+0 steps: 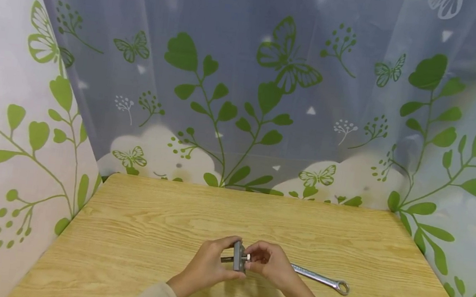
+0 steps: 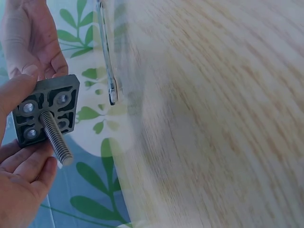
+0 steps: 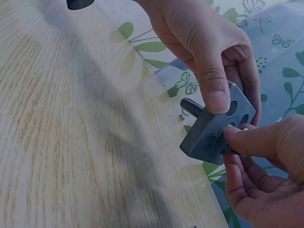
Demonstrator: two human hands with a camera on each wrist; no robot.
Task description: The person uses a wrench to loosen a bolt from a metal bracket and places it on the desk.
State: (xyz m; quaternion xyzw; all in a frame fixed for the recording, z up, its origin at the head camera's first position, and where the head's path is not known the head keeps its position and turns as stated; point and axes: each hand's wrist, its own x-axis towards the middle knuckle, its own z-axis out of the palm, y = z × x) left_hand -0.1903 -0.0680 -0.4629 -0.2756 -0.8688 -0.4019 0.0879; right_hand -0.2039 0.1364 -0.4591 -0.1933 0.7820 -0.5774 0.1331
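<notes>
A square grey plate [image 1: 237, 257] stands on edge above the table, gripped at its opposite edges by my left hand [image 1: 207, 262]. Through its middle runs a bolt, whose threaded shank [image 2: 57, 140] sticks out on the left-hand side. Recesses and several round holes mark the plate's face [image 2: 70, 90] in the left wrist view. On the other side my right hand [image 1: 272, 267] pinches the bolt's head end between thumb and fingers, close against the plate. Those fingertips [image 3: 233, 135] mostly cover the head in the right wrist view.
A shiny combination wrench [image 1: 322, 278] lies on the wood-grain table [image 1: 162, 208], to the right of my right hand and partly behind it. Patterned curtains with green leaves and butterflies [image 1: 291, 59] enclose the table at the back and both sides.
</notes>
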